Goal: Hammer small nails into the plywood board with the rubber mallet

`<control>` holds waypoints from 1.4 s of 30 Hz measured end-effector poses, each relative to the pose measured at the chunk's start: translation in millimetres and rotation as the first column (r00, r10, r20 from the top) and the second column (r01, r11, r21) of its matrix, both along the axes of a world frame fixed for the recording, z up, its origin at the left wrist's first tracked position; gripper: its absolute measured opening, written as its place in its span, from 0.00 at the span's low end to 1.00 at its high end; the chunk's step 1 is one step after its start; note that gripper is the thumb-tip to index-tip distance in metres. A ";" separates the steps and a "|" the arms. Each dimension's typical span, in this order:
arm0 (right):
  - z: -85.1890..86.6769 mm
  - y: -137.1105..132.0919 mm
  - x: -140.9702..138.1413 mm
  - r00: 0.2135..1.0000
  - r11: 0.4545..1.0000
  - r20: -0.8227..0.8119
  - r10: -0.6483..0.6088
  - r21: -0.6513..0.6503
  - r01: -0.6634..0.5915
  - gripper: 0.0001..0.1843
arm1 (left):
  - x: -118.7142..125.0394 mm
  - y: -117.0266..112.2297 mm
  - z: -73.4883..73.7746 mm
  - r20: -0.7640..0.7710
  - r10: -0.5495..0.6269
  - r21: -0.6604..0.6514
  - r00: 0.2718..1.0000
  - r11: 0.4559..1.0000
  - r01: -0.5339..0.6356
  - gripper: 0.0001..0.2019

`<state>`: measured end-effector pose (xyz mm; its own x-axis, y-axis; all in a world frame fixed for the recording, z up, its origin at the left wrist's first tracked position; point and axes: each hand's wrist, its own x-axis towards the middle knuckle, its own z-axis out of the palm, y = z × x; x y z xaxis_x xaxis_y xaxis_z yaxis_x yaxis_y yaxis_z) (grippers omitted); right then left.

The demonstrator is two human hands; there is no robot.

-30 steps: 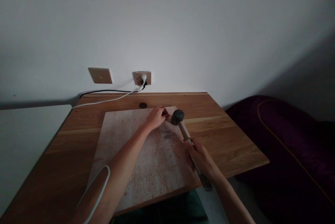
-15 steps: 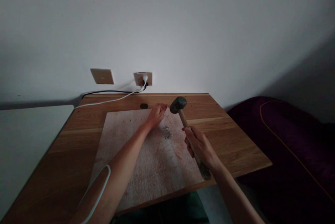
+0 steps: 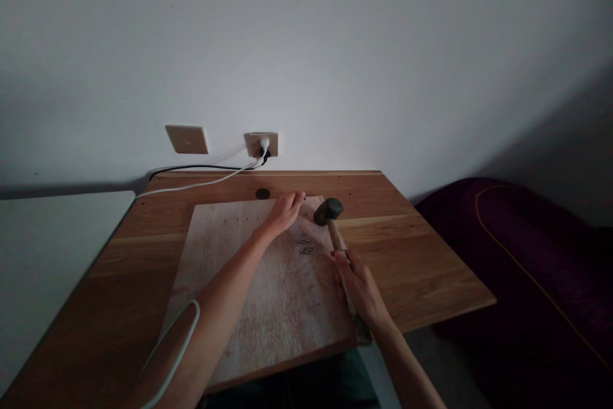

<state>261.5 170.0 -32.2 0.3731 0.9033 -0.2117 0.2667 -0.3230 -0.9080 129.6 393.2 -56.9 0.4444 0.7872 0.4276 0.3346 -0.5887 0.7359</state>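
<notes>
My right hand (image 3: 358,284) is wrapped round the wooden handle of a rubber mallet (image 3: 329,211). Its dark head hovers over the right side of a pale, worn wooden board (image 3: 268,307), just right of my left hand. My left hand (image 3: 286,211) is closed in a pinch near the board's far edge. A tiny dark tip shows at its fingertips, too small to name. Several loose nails (image 3: 305,247) lie in a small heap on the board between my hands. Left of my left hand, a row of small dark spots (image 3: 237,219) runs along the board's far side.
The board rests on a wooden table (image 3: 412,256) against a wall. A white cable (image 3: 201,184) and a black one run to a wall socket (image 3: 262,144). A white surface (image 3: 57,268) stands at left, and dark purple fabric (image 3: 507,256) lies at right.
The mallet's head has come down and slightly right, and my right hand has moved down and a little left. My left hand stays near the same spot, still pinched.
</notes>
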 end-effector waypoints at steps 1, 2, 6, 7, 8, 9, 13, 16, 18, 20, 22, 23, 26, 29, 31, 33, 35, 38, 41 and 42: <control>-1.5 0.4 -0.2 1.000 1.000 -0.003 -0.002 0.009 0.002 0.26 | 0.2 0.2 -0.3 -0.006 -0.002 0.003 1.000 1.000 0.002 0.21; -2.7 1.1 -0.3 1.000 1.000 -0.008 0.000 0.019 0.000 0.26 | 0.4 0.3 -0.6 -0.012 -0.003 0.008 1.000 1.000 0.003 0.21; -7.6 4.1 1.5 1.000 0.999 0.009 0.010 0.043 -0.011 0.26 | 1.1 -0.7 0.0 -0.040 -0.008 0.038 0.999 0.999 0.009 0.19; -9.0 4.7 2.4 1.000 0.999 0.025 0.015 0.052 -0.016 0.26 | 1.4 -1.7 0.7 -0.048 -0.008 0.048 0.999 0.999 0.011 0.19; -10.5 5.3 3.2 0.999 0.998 0.040 0.021 0.063 -0.024 0.26 | 1.7 -3.1 1.6 -0.056 -0.008 0.058 0.998 0.998 0.011 0.18; -11.9 5.8 3.9 0.998 0.997 0.053 0.026 0.076 -0.030 0.25 | 2.1 -4.9 2.8 -0.064 -0.007 0.069 0.998 0.998 0.011 0.18; -14.0 7.2 4.4 0.995 0.991 0.092 0.026 0.127 -0.038 0.24 | 1.0 -16.3 7.9 -0.099 0.000 0.115 0.995 0.993 0.012 0.15; -11.6 7.4 2.7 0.993 0.988 0.120 0.011 0.151 -0.030 0.24 | -5.9 -28.5 9.7 -0.130 -0.001 0.141 0.992 0.990 0.019 0.11; -9.7 7.2 1.7 0.991 0.985 0.137 0.013 0.167 -0.036 0.23 | -13.4 -37.4 9.4 -0.156 -0.019 0.148 0.988 0.988 0.042 0.07; -8.5 6.8 1.1 0.990 0.983 0.144 0.013 0.181 -0.039 0.23 | -21.6 -45.8 8.7 -0.184 -0.047 0.145 0.982 0.987 0.074 0.05; -8.3 6.3 0.6 0.990 0.982 0.140 0.009 0.184 -0.035 0.22 | -28.6 -52.7 8.1 -0.212 -0.073 0.137 0.975 0.985 0.104 0.06; -8.4 6.1 0.4 0.991 0.984 0.134 0.005 0.178 -0.029 0.22 | -31.1 -55.4 8.0 -0.224 -0.086 0.133 0.971 0.984 0.118 0.07; -8.5 5.7 -0.5 0.994 0.987 0.113 0.001 0.161 -0.019 0.23 | -34.5 -60.2 8.3 -0.253 -0.124 0.122 0.960 0.980 0.159 0.06; -8.2 5.8 -1.2 0.995 0.989 0.099 0.005 0.150 -0.020 0.23 | -34.2 -61.0 8.7 -0.255 -0.151 0.114 0.955 0.976 0.185 0.04; -8.5 5.9 -1.3 0.995 0.989 0.100 0.004 0.145 -0.019 0.24 | -33.8 -60.3 8.9 -0.248 -0.165 0.107 0.955 0.975 0.196 0.05; -9.4 6.0 -1.1 0.994 0.989 0.109 0.000 0.145 -0.016 0.24 | -33.7 -59.4 9.2 -0.238 -0.190 0.091 0.952 0.972 0.217 0.06; -10.4 5.8 -0.9 0.992 0.989 0.125 -0.005 0.149 -0.013 0.24 | -33.7 -58.4 9.9 -0.231 -0.236 0.063 0.944 0.965 0.256 0.06; -10.3 5.1 -1.0 0.992 0.988 0.125 -0.002 0.152 -0.017 0.25 | -33.6 -57.6 10.8 -0.219 -0.313 0.006 0.924 0.947 0.322 0.07; -8.0 4.6 -1.5 0.993 0.987 0.121 0.002 0.159 -0.022 0.25 | -33.3 -58.7 9.9 -0.209 -0.356 -0.051 0.911 0.934 0.354 0.08; -7.1 4.6 -1.8 0.993 0.987 0.121 0.002 0.157 -0.021 0.25 | -33.2 -59.3 9.1 -0.206 -0.362 -0.066 0.909 0.932 0.356 0.08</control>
<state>259.7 174.6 -39.3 0.3762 0.9263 -0.0200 0.3800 -0.1740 -0.9085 96.4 333.9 -47.9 0.7769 0.5672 0.2735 0.2537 -0.6794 0.6885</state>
